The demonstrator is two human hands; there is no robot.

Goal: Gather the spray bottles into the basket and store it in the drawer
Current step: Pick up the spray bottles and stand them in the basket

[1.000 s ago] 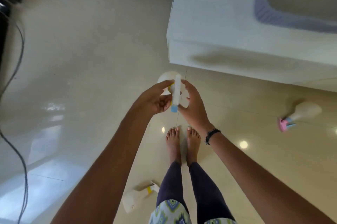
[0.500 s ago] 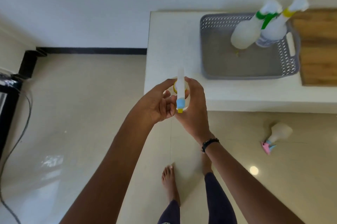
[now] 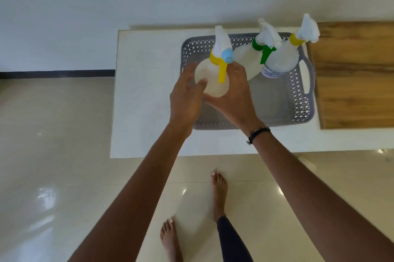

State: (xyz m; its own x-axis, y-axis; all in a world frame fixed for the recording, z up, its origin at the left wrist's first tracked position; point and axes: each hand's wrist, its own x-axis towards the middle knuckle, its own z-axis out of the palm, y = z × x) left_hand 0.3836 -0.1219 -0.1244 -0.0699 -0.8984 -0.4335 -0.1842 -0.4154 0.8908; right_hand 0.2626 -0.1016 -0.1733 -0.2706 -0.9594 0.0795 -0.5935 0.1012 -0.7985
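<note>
The bottle (image 3: pixel 213 79) with the yellow trigger stands upright at the left end of the basket (image 3: pixel 302 110), which sits on the worktop (image 3: pixel 147 91) near its back edge. The right hand (image 3: pixel 232 99) curls around the bottle's lower body; the left hand (image 3: pixel 185 95) is spread, its fingers only touching the side. Two bottles (image 3: pixel 279 61) already lean together at the back right corner of the basket. Best to set the base flat on the basket floor, feel that it stands, then let go slowly so it does not tip.
</note>
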